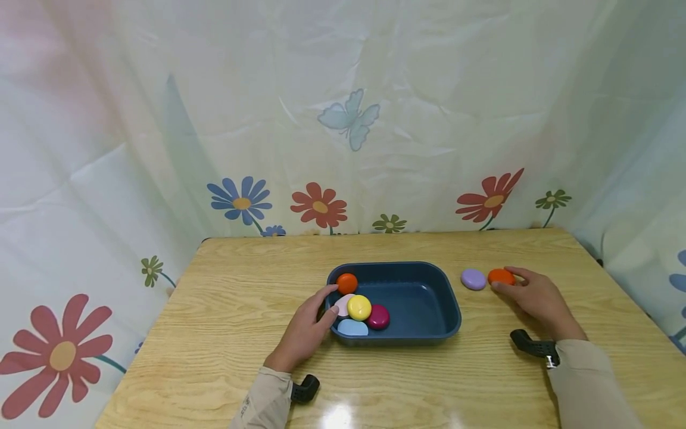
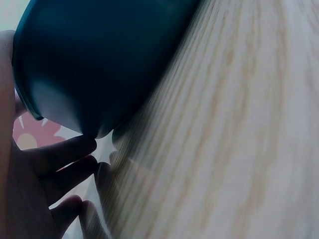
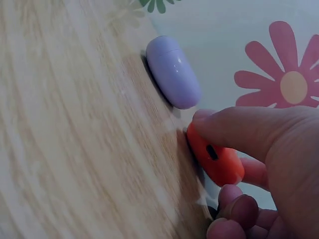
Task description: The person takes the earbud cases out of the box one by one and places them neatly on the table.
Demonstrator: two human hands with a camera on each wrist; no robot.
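Observation:
A dark blue tray point(image 1: 396, 341) with rounded corners stands on the table. My left hand point(image 1: 309, 325) grips its left wall, with the thumb at the rim and the other fingers outside, below the rim in the left wrist view. To the right of the tray, my right hand point(image 1: 538, 298) pinches a smooth round orange case point(image 3: 215, 158) between thumb and fingers. A dark slot shows on the case's side, and it appears to rest on the tabletop. Beside it lies a similar purple case point(image 3: 173, 72) with a thin seam, which no hand touches.
Several round pieces lie in the tray's left part: an orange one point(image 1: 347, 283), a yellow one point(image 1: 359, 308) leaning over a pale pink one point(image 1: 343, 305), a dark magenta one point(image 1: 379, 317) and a light blue one point(image 1: 352, 328). A flowered curtain point(image 1: 418, 149) hangs behind the wooden table point(image 1: 241, 280).

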